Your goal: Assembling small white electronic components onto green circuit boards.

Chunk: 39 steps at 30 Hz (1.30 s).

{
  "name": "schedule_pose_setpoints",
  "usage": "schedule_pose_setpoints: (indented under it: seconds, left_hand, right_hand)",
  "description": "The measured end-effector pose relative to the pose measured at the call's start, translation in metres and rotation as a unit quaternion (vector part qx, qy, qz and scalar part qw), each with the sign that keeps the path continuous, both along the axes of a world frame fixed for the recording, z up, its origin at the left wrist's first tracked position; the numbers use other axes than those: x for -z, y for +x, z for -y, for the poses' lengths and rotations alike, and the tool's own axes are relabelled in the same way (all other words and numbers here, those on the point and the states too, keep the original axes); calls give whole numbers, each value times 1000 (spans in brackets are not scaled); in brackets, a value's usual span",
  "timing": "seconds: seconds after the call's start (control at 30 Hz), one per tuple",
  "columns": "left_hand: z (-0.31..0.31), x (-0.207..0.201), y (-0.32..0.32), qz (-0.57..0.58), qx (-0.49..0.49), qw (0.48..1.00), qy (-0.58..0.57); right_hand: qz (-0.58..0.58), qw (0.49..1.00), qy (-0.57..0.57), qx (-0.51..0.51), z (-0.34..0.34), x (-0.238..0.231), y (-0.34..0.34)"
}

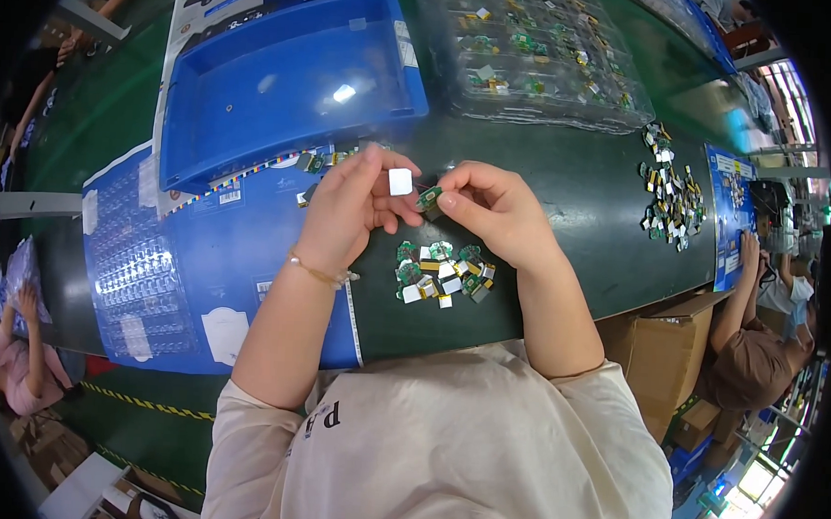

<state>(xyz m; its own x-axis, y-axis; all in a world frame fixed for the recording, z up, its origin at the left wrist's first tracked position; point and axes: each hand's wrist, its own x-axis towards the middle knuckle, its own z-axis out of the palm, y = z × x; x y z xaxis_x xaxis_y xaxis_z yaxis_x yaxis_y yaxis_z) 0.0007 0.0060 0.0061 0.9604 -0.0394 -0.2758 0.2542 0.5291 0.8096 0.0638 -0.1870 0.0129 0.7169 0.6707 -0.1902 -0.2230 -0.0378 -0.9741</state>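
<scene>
forearms angled inward over the tabletop, a person pinches a green circuit board in the right hand; the left hand curls at a white square piece, its grip hard to make out. a pile of small boards lies toward the near edge; toward the far edge, stacked clear trays hold more, beside a blue bin.
</scene>
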Motion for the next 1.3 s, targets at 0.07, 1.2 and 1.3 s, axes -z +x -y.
schedule_pose_setpoints:
  seconds: [0.07,1.2,1.3]
  left_hand:
    - [-5,3,1,-9,26,1000,-9]
    - [-1,8,0,37,81,995,31]
    - [3,11,0,38,64,997,22]
  right_hand:
    - [51,998,-18,-9,0,0,0]
    - [-22,997,65,38,-8,6,-3]
    - [-15,995,60,72,-12,6,-5]
